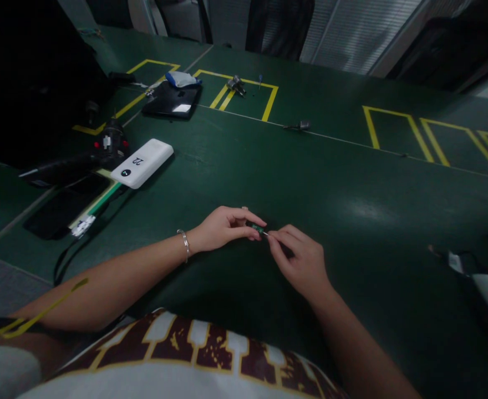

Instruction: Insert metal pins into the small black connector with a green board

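Note:
Low over the green tabletop, my left hand [223, 227] pinches a small green piece [256, 228] that looks like a little circuit board. Its thumb and fingers close on the sides of the piece. My right hand [300, 257] meets it from the right, thumb and forefinger pinched on a thin, light-coloured pin-like part [265, 233]. The tip of that part is at the right end of the green piece; whether it is inserted or only touching, I cannot tell. Most of the thin part is hidden by my right fingers.
Left of my hands lie a white power bank [143, 163] marked 22, a cable, a dark phone [61, 208] and a black tool-like device [113, 141]. Farther back are a black tablet [173, 100] and small metal parts [236, 85]. Yellow tape outlines mark the table [227, 166].

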### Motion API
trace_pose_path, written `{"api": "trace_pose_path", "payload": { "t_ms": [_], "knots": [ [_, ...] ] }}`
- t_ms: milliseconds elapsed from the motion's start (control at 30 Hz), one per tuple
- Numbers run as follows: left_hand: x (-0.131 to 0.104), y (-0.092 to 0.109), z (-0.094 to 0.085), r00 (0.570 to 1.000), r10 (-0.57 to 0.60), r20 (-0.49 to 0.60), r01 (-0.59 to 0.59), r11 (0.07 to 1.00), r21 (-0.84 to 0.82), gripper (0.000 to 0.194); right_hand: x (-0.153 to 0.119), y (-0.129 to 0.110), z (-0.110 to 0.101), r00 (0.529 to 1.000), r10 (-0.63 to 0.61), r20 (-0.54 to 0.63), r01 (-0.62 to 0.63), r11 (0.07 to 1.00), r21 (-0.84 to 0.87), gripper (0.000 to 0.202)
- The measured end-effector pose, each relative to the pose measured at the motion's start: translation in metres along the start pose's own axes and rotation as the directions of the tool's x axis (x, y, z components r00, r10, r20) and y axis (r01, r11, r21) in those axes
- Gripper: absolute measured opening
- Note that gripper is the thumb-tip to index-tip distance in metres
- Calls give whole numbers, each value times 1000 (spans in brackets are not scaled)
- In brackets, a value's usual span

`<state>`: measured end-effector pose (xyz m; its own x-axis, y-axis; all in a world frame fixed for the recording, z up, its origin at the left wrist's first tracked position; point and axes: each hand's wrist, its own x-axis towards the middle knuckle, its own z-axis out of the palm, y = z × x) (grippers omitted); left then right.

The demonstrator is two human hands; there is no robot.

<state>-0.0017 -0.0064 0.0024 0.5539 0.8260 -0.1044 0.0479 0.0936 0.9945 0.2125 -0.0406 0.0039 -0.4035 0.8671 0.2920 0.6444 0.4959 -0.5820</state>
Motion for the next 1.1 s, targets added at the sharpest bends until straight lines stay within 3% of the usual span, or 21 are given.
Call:
{"api": "trace_pose_path", "payload": {
  "t_ms": [167, 567, 767, 1100],
  "knots": [
    [0, -1, 0, 999, 29, 16, -30, 996, 87, 29, 0, 1, 0, 1000, -15, 18, 14, 999, 32, 20],
    [3, -1, 1, 975, 220, -30, -218, 975, 49, 17, 4, -1, 1, 999, -46, 5, 45, 987, 153, 17],
    [7, -4, 1, 971, 239, -6, -239, 971, 1, 12, 9, 0, 2, 994, -95, -46, 103, 968, 230, 19],
    [9, -2, -1, 978, 203, 47, -205, 978, 47, 34, 6, 2, 0, 993, -107, -52, 115, 977, 181, 20]
  ]
}}
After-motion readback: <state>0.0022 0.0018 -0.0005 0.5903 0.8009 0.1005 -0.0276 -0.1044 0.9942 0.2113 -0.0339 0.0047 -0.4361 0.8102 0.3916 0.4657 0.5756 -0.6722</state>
